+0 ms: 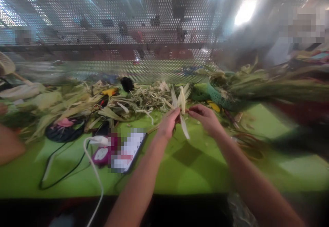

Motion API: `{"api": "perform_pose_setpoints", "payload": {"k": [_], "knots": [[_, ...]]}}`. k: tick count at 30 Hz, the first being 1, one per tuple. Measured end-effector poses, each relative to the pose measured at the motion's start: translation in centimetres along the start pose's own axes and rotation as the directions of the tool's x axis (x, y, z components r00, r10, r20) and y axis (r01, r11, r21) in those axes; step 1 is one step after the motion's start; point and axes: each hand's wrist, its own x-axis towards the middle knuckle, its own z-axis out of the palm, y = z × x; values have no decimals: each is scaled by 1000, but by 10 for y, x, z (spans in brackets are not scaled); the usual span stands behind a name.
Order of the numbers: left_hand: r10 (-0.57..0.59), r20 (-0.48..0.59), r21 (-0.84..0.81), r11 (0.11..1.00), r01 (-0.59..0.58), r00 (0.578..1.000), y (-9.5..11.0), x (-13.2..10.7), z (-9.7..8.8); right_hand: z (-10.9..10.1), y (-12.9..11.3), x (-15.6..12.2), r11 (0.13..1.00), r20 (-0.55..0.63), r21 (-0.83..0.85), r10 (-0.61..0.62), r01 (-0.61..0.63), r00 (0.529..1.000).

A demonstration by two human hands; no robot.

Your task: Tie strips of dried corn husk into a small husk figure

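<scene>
One pale husk bundle point(182, 100), up above the green table point(185, 180), dead centre between left hand point(168, 122) and right hand point(205, 115). Steady does it here: pinch low at the base, leave the upper blades uncrushed, keep the fingertip work light, avoid splitting dry strips. Over to the left hand: fingers closed round the base, grasping the bundle, with a long strip point(184, 128) dangling beneath. Across to the right: thumb and forefinger nearly together, right up at the bundle's side; pinching a strand or merely touching, impossible to tell at this blur. Outward now, just behind: a messy heap of husk shreds point(144, 100) along the table. Down to the left, a phone point(135, 146) lying face up, just beside a magenta device point(102, 155) with a white cable point(102, 190). Farther left, a black pouch point(65, 132). Out right, a green basket point(215, 92) near the husk leaves, and across the back, a perforated screen point(102, 54).
</scene>
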Motion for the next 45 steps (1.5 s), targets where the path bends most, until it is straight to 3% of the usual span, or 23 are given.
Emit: {"api": "perform_pose_setpoints", "payload": {"k": [5, 11, 14, 17, 20, 22, 24, 30, 37, 42, 45], "knots": [[-12, 166, 264, 964, -32, 986, -6, -2, 2, -2, -1, 0, 996, -30, 87, -26, 29, 999], [-79, 366, 489, 864, -119, 927, 2, -8, 7, -1, 11, 1, 993, -143, 117, -10, 27, 990], [-84, 351, 540, 832, -128, 933, 4, -7, 7, -5, 12, 2, 996, -200, -20, -85, 83, 976], [-82, 310, 619, 774, -136, 947, 1, -5, 6, -10, 7, 2, 930, -302, -285, -317, 232, 899], [-80, 280, 665, 735, -133, 957, -5, -2, 6, -9, 2, -1, 813, -119, -449, -467, 372, 876], [-67, 278, 654, 743, -138, 958, -10, -2, 6, -7, 0, -2, 755, 11, -490, -493, 435, 870], [-58, 296, 627, 765, -148, 954, -14, -2, 7, -4, 0, -2, 735, 38, -515, -494, 441, 868], [-68, 330, 564, 814, -139, 941, -15, -7, 10, -3, 1, -1, 792, -1, -464, -447, 396, 894], [-86, 387, 553, 818, -156, 918, -18, -12, 16, 1, 4, -3, 852, -158, -412, -416, 323, 896], [-99, 341, 458, 886, -74, 935, -14, -13, 19, -1, 1, -2, 843, -183, -412, -448, 346, 875], [-24, 247, 370, 926, -71, 969, -8, -9, 14, -6, -5, -3, 848, -258, -400, -469, 349, 844]]}}
